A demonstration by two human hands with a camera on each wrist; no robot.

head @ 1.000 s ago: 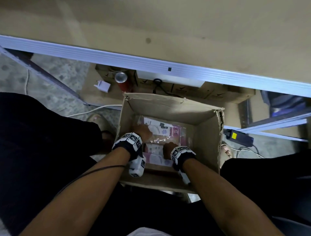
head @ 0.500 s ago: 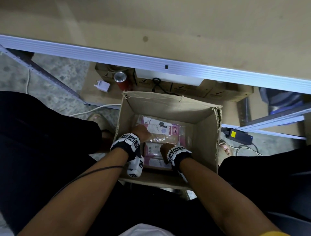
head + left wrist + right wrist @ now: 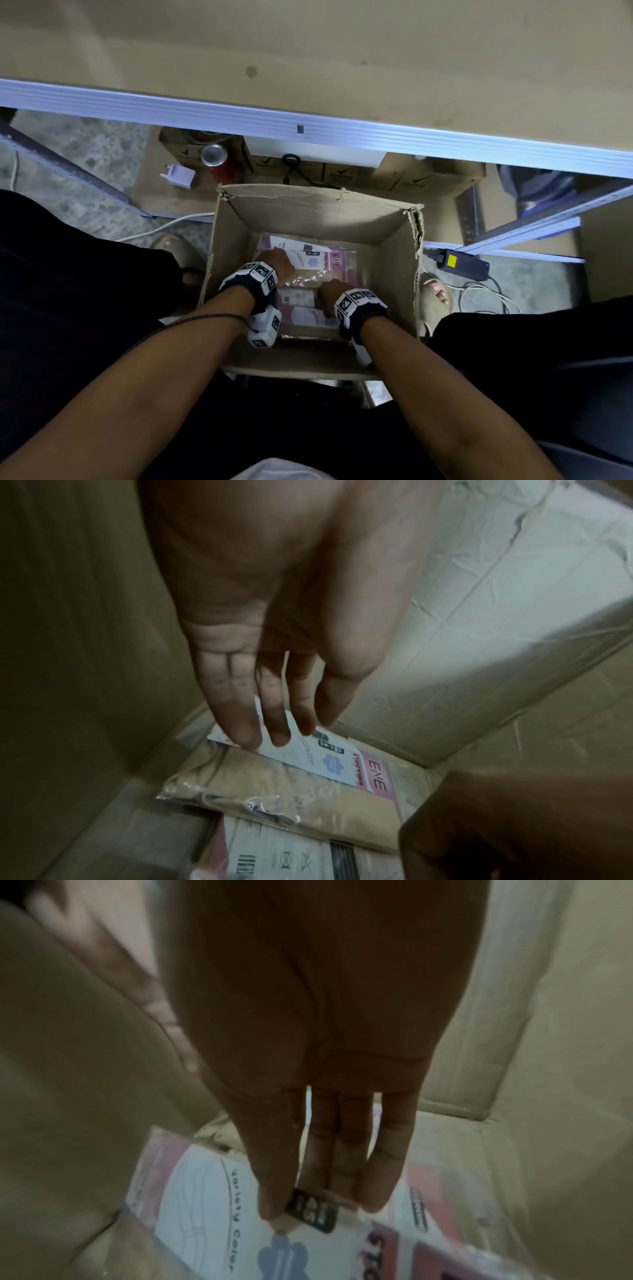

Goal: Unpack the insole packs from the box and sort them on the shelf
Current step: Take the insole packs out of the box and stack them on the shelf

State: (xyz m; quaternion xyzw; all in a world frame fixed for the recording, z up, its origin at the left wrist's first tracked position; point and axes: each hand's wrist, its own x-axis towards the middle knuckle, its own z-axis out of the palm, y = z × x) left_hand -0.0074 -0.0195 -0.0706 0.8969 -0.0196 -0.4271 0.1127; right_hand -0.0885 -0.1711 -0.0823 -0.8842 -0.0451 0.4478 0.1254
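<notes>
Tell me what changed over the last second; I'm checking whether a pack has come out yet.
Little changed. The left hand and right hand remain inside the box, straight fingers still on the packs, shifting only slightly. No grip has closed; nothing is lifted. The shelf is unchanged.

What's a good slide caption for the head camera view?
Both hands, left and right, reach into the cardboard box of insole packs.

The open box leaves its top free at frame centre; its four walls hem in both hands; bare floor shows right of the packs; the shelf edge overhangs above.
</notes>
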